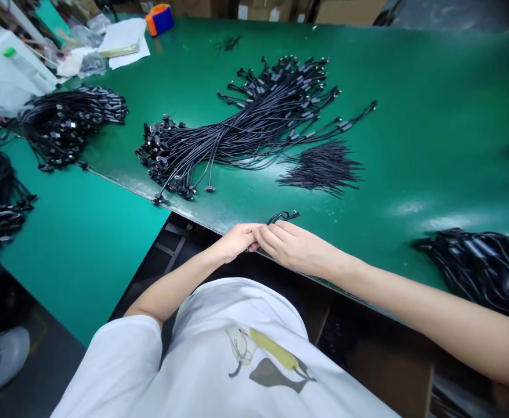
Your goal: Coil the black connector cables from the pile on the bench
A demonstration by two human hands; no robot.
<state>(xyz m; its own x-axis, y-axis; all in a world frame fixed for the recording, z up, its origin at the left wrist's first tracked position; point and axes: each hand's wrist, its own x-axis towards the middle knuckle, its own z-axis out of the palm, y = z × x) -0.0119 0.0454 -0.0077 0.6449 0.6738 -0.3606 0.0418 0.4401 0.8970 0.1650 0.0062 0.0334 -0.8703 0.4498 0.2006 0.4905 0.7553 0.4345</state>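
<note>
Both my hands meet at the front edge of the green table. My left hand (239, 241) is closed on a black cable (284, 216), which is bunched into loops. My right hand (291, 247) wraps over the same cable, its fingers overlapping the left fingertips. A loop and a connector end stick out beyond my fingers; the rest of the cable is hidden. Just past my hands lies a pile of short black twist ties (321, 167). Behind it spreads a large heap of loose black cables (237, 136) with connectors at both ends.
Bundled cables (484, 267) lie at the right edge of the green table (411, 145). More cable heaps (71, 125) sit on the left. At the back left are papers (126, 40) and an orange and blue tape roll (159, 20). Cardboard boxes (267, 10) stand beyond the far edge.
</note>
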